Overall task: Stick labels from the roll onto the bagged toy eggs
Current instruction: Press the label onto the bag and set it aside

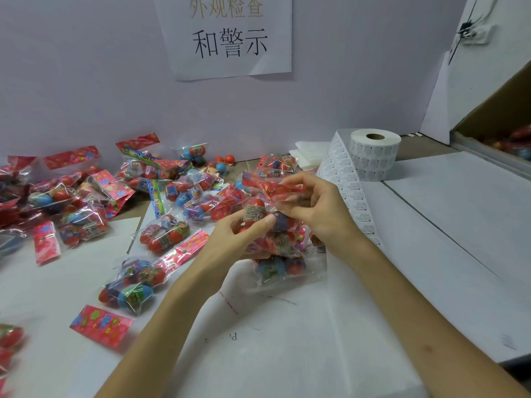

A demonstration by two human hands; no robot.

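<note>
A clear bag of toy eggs (260, 209) with a red printed header is held up over the middle of the table. My left hand (230, 239) grips it from below, thumb on the eggs. My right hand (313, 202) pinches the bag's red header and upper part. Another bag of eggs (280, 267) lies under both hands. The white label roll (375, 153) stands at the back right. Its printed label strip (349, 191) trails forward, passing behind my right wrist.
Several more bagged eggs (163, 235) lie scattered over the left half of the table, with loose eggs (225, 162) by the wall. White paper sheets (287, 340) cover the table. A cardboard box (500, 116) stands at the right edge. A paper sign (230, 35) hangs on the wall.
</note>
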